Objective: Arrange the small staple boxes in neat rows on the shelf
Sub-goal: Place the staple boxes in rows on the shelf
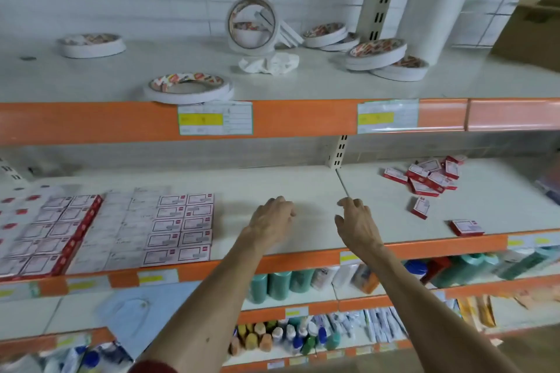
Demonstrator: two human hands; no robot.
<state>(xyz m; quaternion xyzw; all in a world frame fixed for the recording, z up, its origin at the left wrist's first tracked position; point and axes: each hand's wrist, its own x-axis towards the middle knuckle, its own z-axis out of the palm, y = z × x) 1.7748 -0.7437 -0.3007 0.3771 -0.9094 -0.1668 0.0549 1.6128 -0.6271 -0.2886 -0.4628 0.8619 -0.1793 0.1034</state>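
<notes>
Between staple-box rows [181,227] and a loose pile [430,175], left hand [271,221] and right hand [357,225] slack-fingered, empty; tape rolls [188,88] overhead.

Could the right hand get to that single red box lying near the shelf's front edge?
Probably yes: the right hand is empty, and only bare shelf lies between it and the red box.

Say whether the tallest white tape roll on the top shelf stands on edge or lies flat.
Standing on edge: the large white tape roll turns its round opening towards the camera.
</notes>
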